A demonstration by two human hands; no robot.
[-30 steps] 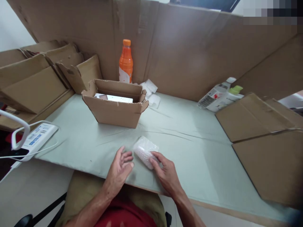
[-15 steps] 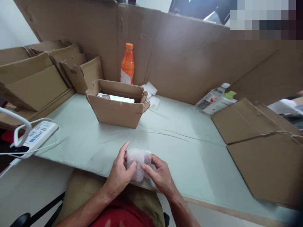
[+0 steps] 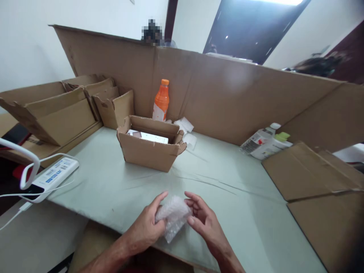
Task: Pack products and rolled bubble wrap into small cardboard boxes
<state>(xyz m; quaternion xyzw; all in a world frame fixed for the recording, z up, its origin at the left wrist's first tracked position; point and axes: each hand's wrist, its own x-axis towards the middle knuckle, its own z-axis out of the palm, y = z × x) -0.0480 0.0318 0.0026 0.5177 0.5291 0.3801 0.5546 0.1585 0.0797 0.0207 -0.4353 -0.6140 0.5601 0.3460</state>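
Near the table's front edge, my left hand [image 3: 149, 223] grips a small piece of clear bubble wrap [image 3: 176, 216] by its left side, thumb in front. The wrap is tilted and slightly blurred; whether something is inside it I cannot tell. On its right, my right hand [image 3: 204, 218] is open, fingers and thumb apart, close beside the wrap's edge. Beyond both hands stands an open cardboard box [image 3: 148, 151] with a flat white box [image 3: 152, 137] inside.
An orange drink bottle [image 3: 161, 102] stands behind the box, with white scraps [image 3: 186, 127] beside it. Cardboard boxes [image 3: 65, 117] line the left, near a white power strip [image 3: 58, 172]. A clear bottle [image 3: 260, 138] leans at the right by cardboard flaps [image 3: 295, 174]. A cardboard wall [image 3: 227, 91] closes the back.
My right hand has let go of the bubble wrap and opened, while the left keeps hold. The wrap has tilted. The head view has tipped upward, showing more of the room behind.
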